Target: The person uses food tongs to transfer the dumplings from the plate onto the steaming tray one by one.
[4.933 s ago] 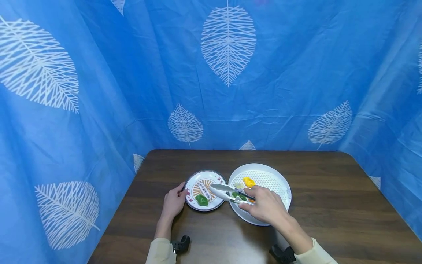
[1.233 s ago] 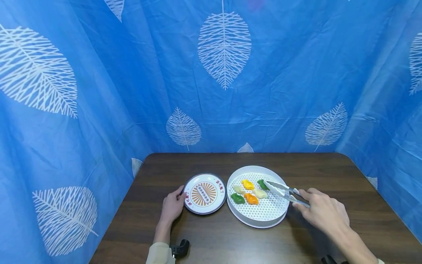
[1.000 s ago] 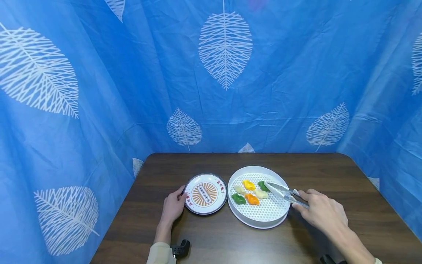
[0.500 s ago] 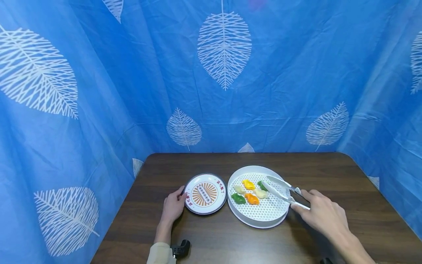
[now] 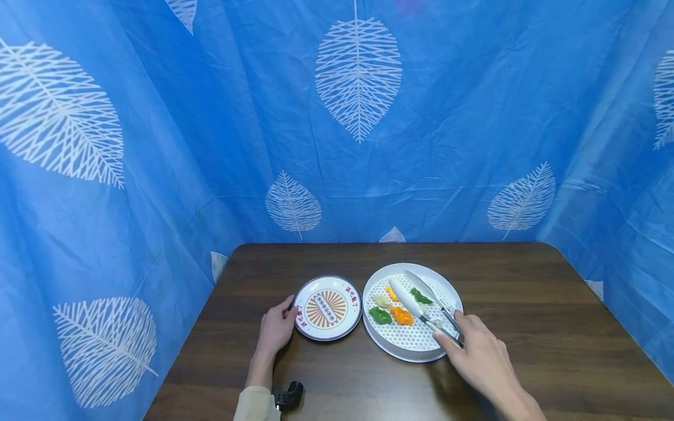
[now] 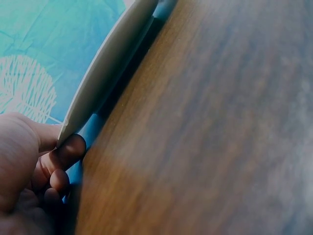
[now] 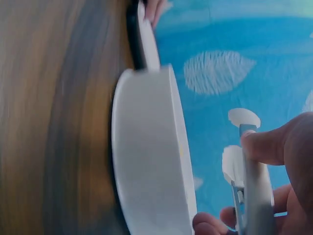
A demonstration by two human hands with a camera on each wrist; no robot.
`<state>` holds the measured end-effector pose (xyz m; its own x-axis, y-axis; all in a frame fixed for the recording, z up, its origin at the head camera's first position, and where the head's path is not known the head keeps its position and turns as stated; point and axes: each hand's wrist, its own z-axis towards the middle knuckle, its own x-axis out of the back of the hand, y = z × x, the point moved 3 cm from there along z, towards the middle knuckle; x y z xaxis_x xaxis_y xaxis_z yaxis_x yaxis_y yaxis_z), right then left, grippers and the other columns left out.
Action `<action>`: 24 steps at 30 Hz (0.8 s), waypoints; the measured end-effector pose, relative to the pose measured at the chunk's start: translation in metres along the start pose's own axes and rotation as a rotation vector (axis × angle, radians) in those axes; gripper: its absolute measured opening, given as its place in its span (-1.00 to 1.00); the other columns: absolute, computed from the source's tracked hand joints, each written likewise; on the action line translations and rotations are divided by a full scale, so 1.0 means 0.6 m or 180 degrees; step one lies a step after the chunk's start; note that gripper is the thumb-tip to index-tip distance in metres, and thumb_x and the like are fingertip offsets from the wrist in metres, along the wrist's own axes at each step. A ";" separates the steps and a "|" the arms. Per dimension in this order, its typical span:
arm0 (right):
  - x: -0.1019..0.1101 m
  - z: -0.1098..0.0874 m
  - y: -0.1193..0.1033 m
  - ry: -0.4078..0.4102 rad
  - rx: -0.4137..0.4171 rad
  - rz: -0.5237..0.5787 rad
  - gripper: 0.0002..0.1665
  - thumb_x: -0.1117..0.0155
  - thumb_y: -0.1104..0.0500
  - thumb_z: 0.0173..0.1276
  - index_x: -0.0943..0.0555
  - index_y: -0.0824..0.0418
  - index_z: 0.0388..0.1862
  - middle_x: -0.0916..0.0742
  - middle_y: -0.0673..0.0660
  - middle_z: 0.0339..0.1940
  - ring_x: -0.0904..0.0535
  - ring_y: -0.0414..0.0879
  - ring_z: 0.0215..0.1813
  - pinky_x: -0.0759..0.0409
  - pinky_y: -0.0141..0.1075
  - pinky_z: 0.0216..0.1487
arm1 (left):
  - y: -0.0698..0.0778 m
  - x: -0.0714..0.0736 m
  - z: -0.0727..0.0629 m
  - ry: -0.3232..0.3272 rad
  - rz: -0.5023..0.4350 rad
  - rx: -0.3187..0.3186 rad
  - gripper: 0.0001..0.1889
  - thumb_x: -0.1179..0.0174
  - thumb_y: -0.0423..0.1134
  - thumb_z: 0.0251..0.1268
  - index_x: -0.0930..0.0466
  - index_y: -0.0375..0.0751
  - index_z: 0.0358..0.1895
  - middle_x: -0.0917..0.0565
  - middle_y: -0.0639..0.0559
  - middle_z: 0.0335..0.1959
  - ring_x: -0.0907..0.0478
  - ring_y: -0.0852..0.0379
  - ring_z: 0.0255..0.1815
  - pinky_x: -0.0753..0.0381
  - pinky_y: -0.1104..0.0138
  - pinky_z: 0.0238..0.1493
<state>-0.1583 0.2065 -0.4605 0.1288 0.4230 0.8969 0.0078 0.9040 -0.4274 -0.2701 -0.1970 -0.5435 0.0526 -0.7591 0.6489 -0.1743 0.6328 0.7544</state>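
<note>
My left hand point(image 5: 276, 327) pinches the left rim of a white plate point(image 5: 310, 289) with an orange sunburst print. The left wrist view has the thumb above and the fingers beneath the plate edge point(image 6: 90, 83). In my right hand point(image 5: 481, 354) are metal tongs with white tips point(image 5: 405, 297), held over a round white tray with a perforated floor point(image 5: 408, 339). Their arms stand apart. In the tray lie a green dumpling point(image 5: 380, 316), an orange one point(image 5: 402, 316), a cream one point(image 5: 382, 301), a partly covered yellow one point(image 5: 391, 293) and another green one point(image 5: 420, 296).
Plate and tray stand side by side on a dark wooden table point(image 5: 337, 386). A blue curtain point(image 5: 447, 146) with white leaf prints hangs behind and at both sides. The tray's tall outer wall point(image 7: 146, 152) fills the middle of the right wrist view.
Earliest, a green dumpling lay on the plate; it was gone by 1.2 s ago. Since then the right hand and tongs have swung left, from the far green dumpling across the tray. Left hand unchanged.
</note>
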 end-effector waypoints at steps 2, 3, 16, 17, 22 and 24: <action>-0.009 -0.005 -0.017 0.0080 0.0087 0.0095 -0.09 -0.37 -0.25 0.36 -0.51 0.47 0.35 -0.67 0.40 0.11 -0.68 0.25 0.01 -0.61 0.20 -0.05 | 0.001 0.001 0.000 0.0030 0.0006 -0.0030 -0.47 -0.10 -0.09 0.59 -0.39 -0.11 0.52 -0.68 -0.11 -0.23 -0.59 -0.03 -0.19 -0.54 0.06 0.08; -0.014 -0.007 -0.026 0.0118 0.0118 0.0145 -0.10 -0.40 -0.25 0.34 -0.53 0.46 0.32 -0.69 0.38 0.10 -0.69 0.22 0.00 -0.62 0.19 -0.04 | 0.001 0.001 0.000 0.0040 0.0002 -0.0029 -0.47 -0.11 -0.09 0.59 -0.40 -0.10 0.52 -0.70 -0.14 -0.11 -0.61 -0.05 -0.08 -0.54 0.03 0.12; -0.075 -0.037 -0.127 0.0608 0.0358 0.0536 -0.26 -0.58 -0.21 0.08 -0.64 0.31 0.02 -0.67 0.12 -0.13 -0.62 -0.04 -0.15 -0.60 -0.06 -0.15 | 0.005 0.003 0.001 -0.0054 0.0009 0.0095 -0.46 -0.09 -0.07 0.59 -0.36 -0.06 0.54 -0.49 -0.01 -0.42 -0.44 0.07 -0.42 -0.45 0.21 -0.20; -0.081 -0.039 -0.134 0.0621 0.0381 0.0538 -0.25 -0.58 -0.22 0.07 -0.64 0.31 0.01 -0.66 0.10 -0.15 -0.59 -0.06 -0.18 -0.58 -0.09 -0.19 | 0.005 0.004 0.001 -0.0041 0.0019 0.0089 -0.46 -0.10 -0.07 0.59 -0.36 -0.05 0.54 -0.50 0.00 -0.41 -0.45 0.08 -0.39 -0.45 0.22 -0.20; -0.114 -0.041 -0.161 0.0408 0.0291 0.0488 -0.23 -0.49 -0.33 0.14 -0.62 0.25 0.04 -0.63 0.05 -0.16 -0.50 -0.14 -0.25 -0.45 -0.22 -0.31 | 0.005 0.005 0.001 0.0005 0.0074 0.0015 -0.47 -0.10 -0.08 0.58 -0.39 -0.07 0.52 -0.54 0.01 -0.38 -0.50 0.10 -0.31 -0.48 0.16 -0.07; -0.127 -0.041 -0.171 0.0286 0.0242 0.0483 -0.23 -0.46 -0.35 0.17 -0.60 0.24 0.05 -0.61 0.04 -0.17 -0.47 -0.16 -0.29 -0.41 -0.25 -0.34 | 0.005 0.004 0.001 0.0008 0.0075 -0.0018 -0.48 -0.10 -0.09 0.59 -0.39 -0.09 0.52 -0.52 0.00 -0.40 -0.51 0.08 -0.29 -0.49 0.12 -0.04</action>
<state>-0.1444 0.0798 -0.4878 0.2109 0.5506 0.8077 -0.0930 0.8338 -0.5441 -0.2709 -0.1972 -0.5397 0.0511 -0.7436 0.6666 -0.1701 0.6513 0.7395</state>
